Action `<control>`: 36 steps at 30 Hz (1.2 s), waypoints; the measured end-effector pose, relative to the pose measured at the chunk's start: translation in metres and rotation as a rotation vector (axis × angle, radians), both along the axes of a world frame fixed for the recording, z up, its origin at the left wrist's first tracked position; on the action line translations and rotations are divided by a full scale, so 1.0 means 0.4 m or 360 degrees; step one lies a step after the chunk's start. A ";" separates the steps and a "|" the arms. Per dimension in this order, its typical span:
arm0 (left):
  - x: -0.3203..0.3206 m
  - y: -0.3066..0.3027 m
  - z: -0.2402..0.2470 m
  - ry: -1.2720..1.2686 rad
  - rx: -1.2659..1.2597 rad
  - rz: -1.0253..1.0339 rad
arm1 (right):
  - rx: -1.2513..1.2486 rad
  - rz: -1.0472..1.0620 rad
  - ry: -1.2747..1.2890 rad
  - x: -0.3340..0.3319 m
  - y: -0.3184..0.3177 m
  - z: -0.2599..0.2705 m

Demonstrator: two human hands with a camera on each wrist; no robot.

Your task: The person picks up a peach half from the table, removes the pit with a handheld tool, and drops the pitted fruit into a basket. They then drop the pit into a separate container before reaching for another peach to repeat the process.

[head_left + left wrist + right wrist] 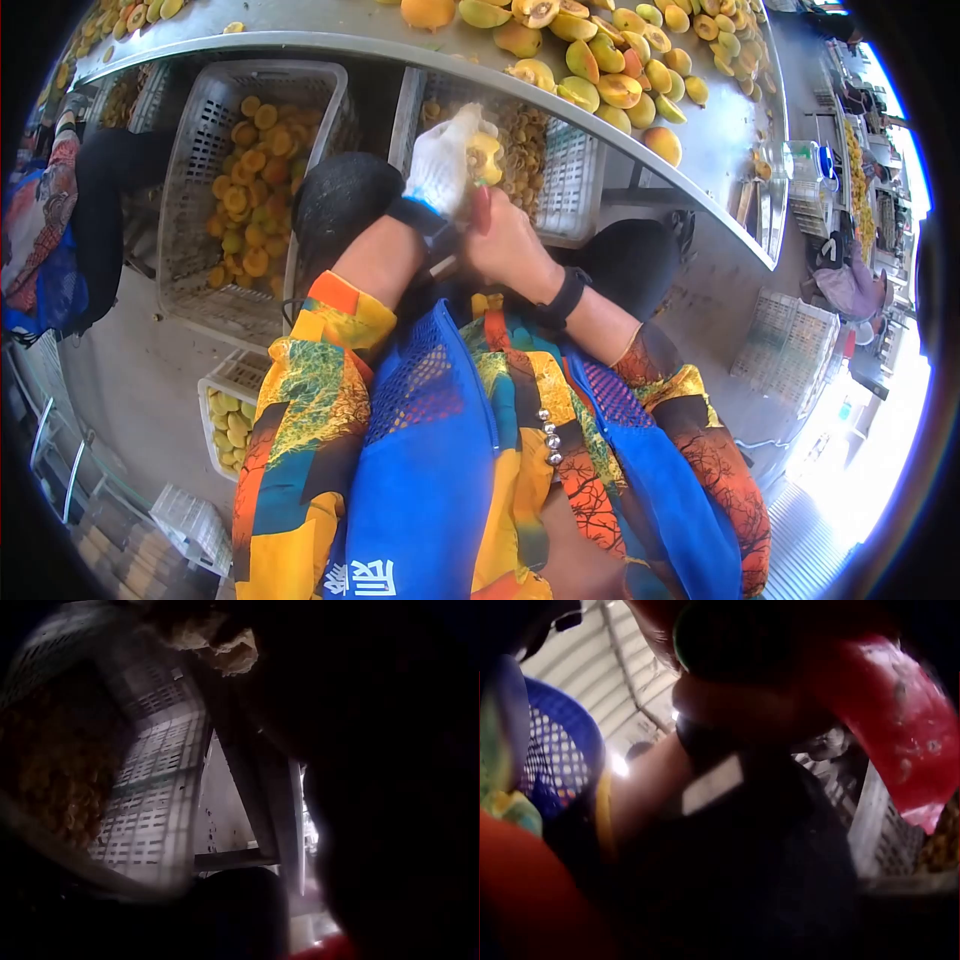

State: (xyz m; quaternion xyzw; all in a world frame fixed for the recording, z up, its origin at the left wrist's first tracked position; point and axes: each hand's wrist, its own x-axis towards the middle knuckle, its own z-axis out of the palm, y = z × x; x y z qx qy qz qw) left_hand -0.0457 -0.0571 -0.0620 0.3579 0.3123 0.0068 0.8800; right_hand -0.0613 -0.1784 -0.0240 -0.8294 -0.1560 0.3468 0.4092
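Observation:
In the head view my left hand, in a white knit glove, grips a yellow peach above a crate of peach scraps. Close against the peach, my bare right hand has its fingers curled. A glossy red cover wraps its thumb, and this red cover also fills the right side of the right wrist view. A dark, green-edged round handle shows among the right fingers; its working end is hidden. The left wrist view is dark, with the glove's edge at its top.
A metal table bearing piled peach halves runs across the front. Left of my knee stands a crate of peach halves. A smaller crate holds greenish-yellow fruit. Another person's patterned sleeve is at far left.

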 end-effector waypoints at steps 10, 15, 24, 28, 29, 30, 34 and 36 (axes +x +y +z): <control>0.013 0.028 -0.008 -0.0207 -0.0381 -0.0227 | -0.0005 -0.0027 -0.0147 0.012 -0.008 0.028; 0.017 0.037 -0.033 -0.0339 -0.0316 -0.0118 | -0.0023 0.0067 -0.0480 0.047 -0.038 0.003; 0.013 0.027 -0.024 -0.0258 -0.0422 -0.0115 | -0.0094 0.0134 -0.0683 0.027 -0.047 -0.007; 0.014 0.016 -0.022 -0.0182 -0.0375 -0.0173 | 0.0028 0.0132 -0.0760 0.010 -0.038 -0.016; 0.009 0.013 -0.015 -0.0162 -0.0353 -0.0192 | 0.0109 0.0152 -0.0798 0.007 -0.038 -0.016; 0.006 0.015 -0.009 -0.0140 -0.0327 -0.0210 | 0.0093 0.0140 -0.0677 0.009 -0.035 -0.011; 0.005 -0.003 -0.008 -0.0030 -0.0171 -0.0098 | 0.0006 0.0041 -0.0063 0.021 -0.022 0.060; 0.002 -0.014 0.006 -0.0012 0.0135 -0.0023 | -0.0041 0.0011 0.0259 0.028 -0.016 0.087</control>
